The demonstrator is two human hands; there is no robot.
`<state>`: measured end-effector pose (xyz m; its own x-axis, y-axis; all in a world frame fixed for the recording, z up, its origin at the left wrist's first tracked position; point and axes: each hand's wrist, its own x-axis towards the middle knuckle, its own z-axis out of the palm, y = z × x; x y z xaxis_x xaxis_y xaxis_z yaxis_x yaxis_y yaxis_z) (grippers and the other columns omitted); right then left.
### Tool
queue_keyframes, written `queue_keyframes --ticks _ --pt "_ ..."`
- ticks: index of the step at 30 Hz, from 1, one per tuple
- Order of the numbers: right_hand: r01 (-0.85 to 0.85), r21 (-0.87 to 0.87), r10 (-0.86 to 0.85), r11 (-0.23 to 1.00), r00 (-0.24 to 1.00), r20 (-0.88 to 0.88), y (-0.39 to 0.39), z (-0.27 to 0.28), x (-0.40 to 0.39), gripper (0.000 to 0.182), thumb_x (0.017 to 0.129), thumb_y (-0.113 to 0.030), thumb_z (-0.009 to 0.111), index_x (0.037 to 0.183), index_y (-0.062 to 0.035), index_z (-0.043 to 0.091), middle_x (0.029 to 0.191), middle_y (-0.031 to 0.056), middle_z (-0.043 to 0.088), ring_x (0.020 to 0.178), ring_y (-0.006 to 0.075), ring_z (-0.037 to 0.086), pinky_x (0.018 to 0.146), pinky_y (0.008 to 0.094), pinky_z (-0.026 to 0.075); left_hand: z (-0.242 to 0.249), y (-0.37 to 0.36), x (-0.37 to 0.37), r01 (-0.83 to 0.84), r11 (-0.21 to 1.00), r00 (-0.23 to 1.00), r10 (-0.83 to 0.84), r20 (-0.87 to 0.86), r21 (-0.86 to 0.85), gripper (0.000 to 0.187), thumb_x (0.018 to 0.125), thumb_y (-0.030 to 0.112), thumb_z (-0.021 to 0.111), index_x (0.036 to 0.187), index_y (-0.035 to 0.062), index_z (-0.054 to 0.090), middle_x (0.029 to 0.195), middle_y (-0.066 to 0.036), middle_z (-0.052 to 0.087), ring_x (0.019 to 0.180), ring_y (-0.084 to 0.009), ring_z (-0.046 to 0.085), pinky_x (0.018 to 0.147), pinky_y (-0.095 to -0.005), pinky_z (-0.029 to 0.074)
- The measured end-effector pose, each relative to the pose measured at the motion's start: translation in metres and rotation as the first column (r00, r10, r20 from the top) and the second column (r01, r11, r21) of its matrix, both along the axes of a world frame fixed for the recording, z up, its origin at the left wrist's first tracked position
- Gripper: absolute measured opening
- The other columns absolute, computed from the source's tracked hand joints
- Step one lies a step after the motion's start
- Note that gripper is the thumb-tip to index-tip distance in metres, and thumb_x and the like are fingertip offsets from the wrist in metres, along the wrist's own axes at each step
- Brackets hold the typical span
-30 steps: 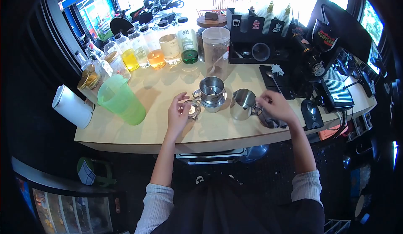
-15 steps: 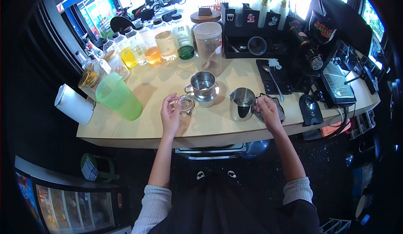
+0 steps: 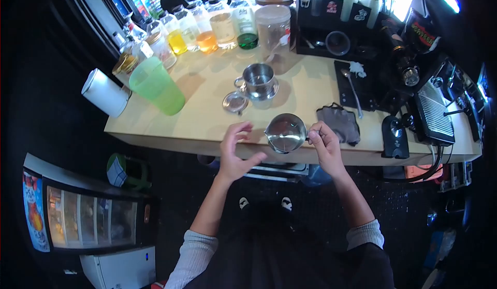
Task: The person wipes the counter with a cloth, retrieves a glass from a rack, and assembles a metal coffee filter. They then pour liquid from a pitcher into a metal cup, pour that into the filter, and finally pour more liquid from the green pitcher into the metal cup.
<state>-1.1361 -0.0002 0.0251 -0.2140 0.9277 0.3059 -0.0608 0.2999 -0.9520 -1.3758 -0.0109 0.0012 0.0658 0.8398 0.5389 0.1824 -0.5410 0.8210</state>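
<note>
My right hand [image 3: 327, 145] grips a small steel milk pitcher [image 3: 286, 132] by its handle, near the counter's front edge. Its spout points left, and its shiny inside faces up at me. To the left of it, my left hand [image 3: 237, 152] is open, thumb and fingers spread, holding nothing. Beyond the hands, a metal drip coffee filter [image 3: 259, 83] with a side handle sits on top of a glass. Its round metal lid [image 3: 235, 102] lies on the counter just to the left.
A grey cloth [image 3: 339, 124] lies right of the pitcher, before a spoon [image 3: 353, 93] on a black mat. A green plastic jug [image 3: 157, 87] and a white canister [image 3: 105, 93] stand left. Bottles and a clear tub [image 3: 273, 32] line the back; an espresso machine [image 3: 439, 107] stands right.
My right hand has lifted the pitcher off the counter and drawn it left and toward me. My left hand has left the lid's side and moved right, toward the pitcher. The view has shifted.
</note>
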Motion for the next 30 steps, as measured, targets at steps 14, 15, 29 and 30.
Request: queue_keyframes --ticks 14,15,29,30 --pt "-0.078 -0.341 0.019 0.937 0.985 -0.174 -0.125 -0.108 -0.116 0.029 0.095 -0.024 0.044 0.074 -0.0053 0.049 0.071 0.0001 0.050 0.071 0.0076 0.046 0.069 0.0226 0.037 -0.078 -0.088 -0.087 0.264 0.887 0.946 -0.316 -0.080 -0.379 0.085 0.058 0.017 0.082 0.130 0.0032 0.039 0.121 -0.013 0.052 0.113 -0.0215 0.051 0.098 -0.0343 0.038" --pt "-0.059 -0.349 0.000 0.935 0.986 -0.167 -0.134 -0.124 -0.123 0.029 0.095 -0.024 0.044 0.074 -0.0053 0.049 0.071 0.0001 0.050 0.071 0.0076 0.046 0.069 0.0226 0.037 -0.086 -0.091 -0.096 0.282 0.879 0.940 -0.333 -0.071 -0.385 0.085 0.058 0.017 0.082 0.130 0.0032 0.039 0.121 -0.013 0.052 0.113 -0.0215 0.051 0.098 -0.0343 0.038" --pt "0.312 -0.236 -0.067 0.920 0.721 0.689 -0.043 -0.290 -0.137 0.023 0.089 -0.025 0.050 0.091 -0.0024 0.057 0.077 0.0132 0.059 0.079 0.0218 0.058 0.078 0.0359 0.041 -0.261 -0.055 -0.159 0.076 0.804 0.885 -0.327 -0.331 -0.590 0.052 0.079 0.023 0.065 0.123 0.0027 0.043 0.118 -0.017 0.051 0.108 -0.0302 0.052 0.092 -0.0373 0.042" --pt "0.286 -0.059 -0.120 0.956 0.569 0.814 -0.030 -0.298 -0.142 0.023 0.088 -0.023 0.050 0.094 -0.0023 0.058 0.082 0.0174 0.063 0.085 0.0265 0.061 0.083 0.0406 0.041 -0.265 -0.049 -0.161 0.069 0.802 0.875 -0.335 -0.350 -0.594 0.050 0.080 0.022 0.063 0.122 0.0024 0.044 0.119 -0.017 0.051 0.110 -0.0318 0.050 0.094 -0.0381 0.040"
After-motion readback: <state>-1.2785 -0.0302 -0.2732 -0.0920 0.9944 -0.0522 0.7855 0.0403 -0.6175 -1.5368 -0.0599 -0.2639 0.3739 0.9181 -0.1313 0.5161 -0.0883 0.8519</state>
